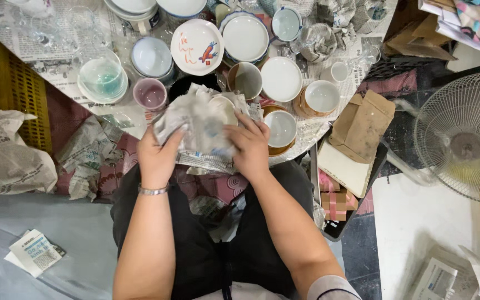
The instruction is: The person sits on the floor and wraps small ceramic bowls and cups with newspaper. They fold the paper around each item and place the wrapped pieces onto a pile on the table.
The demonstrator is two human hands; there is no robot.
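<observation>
Head camera looks straight down on a white bowl (224,106) half-swaddled in crumpled newspaper (195,119), held at the near edge of the paper-covered tabletop (56,72), over the person's lap. The left hand (158,155) is clenched on the near-left side of the paper bundle, thumb and fingers pinching the sheet against the bowl. The right hand (249,145) lies spread over the near-right side of the bowl, pressing paper down; it grips rather than hangs loose.

Just right of the bowl sits a brown-rimmed cup (280,130), almost touching the right hand's knuckles. Beyond the bowl are a pink cup (150,94), a plate painted with a red fish (197,46), a white plate (245,38) and a small white saucer (280,79), all packed close together. Further left of the bowl stands a stack of pale green glass dishes (103,79). Well to the right of the bowl an electric fan (465,139) rests on the floor.

The risk I see: the bundle overhangs the tabletop edge, so a slipping grip on loose paper could drop the bowl. A sweep of the right elbow or wrist could also knock the brown-rimmed cup, given how tightly the crockery crowds.
</observation>
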